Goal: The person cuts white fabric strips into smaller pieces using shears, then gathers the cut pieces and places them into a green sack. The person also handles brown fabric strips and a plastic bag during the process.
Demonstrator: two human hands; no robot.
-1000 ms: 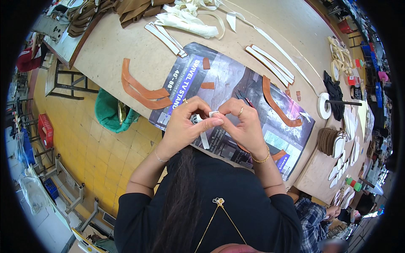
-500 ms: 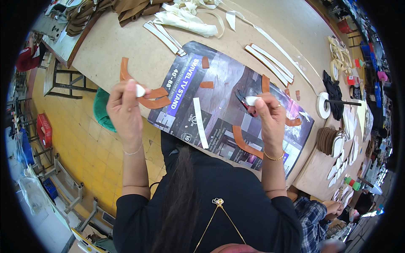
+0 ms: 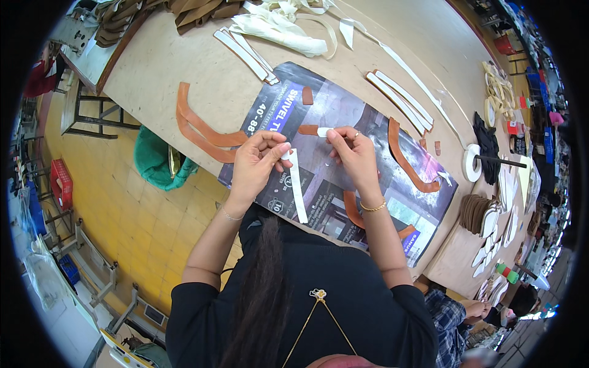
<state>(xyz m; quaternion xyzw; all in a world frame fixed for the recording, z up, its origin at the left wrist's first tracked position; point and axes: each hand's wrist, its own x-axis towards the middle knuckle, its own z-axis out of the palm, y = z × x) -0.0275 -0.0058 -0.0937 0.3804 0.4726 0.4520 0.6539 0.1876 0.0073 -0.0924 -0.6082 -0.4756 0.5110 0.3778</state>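
Observation:
My left hand (image 3: pixel 254 168) pinches a small white piece (image 3: pixel 286 155) between thumb and fingers, beside a long white strip (image 3: pixel 297 187). In my right hand (image 3: pixel 356 158) is another small white piece (image 3: pixel 323 132), its end at a small brown leather-like piece (image 3: pixel 308 129); whether they touch I cannot tell. A second small brown piece (image 3: pixel 307 95) lies farther off. All these are over a dark printed sheet (image 3: pixel 368 208). Curved brown strips (image 3: pixel 191 126) lie left of my left hand, and a curved brown strip (image 3: pixel 405 161) lies to the right of my right hand.
White strips with brown edges (image 3: pixel 245 56) lie beyond the sheet, with more (image 3: pixel 402 101) at the right. Off-white fabric (image 3: pixel 279 34) and brown material (image 3: pixel 202 12) are piled at the back. A white roll (image 3: pixel 472 163) sits on a dark rod at right. A green bag (image 3: pixel 161 161) is below the table's left edge.
Both hands have come inward over the middle of the sheet, each with its small white piece. My left hand has left the curved brown strips; the dark-and-red tool near my right hand is now hidden.

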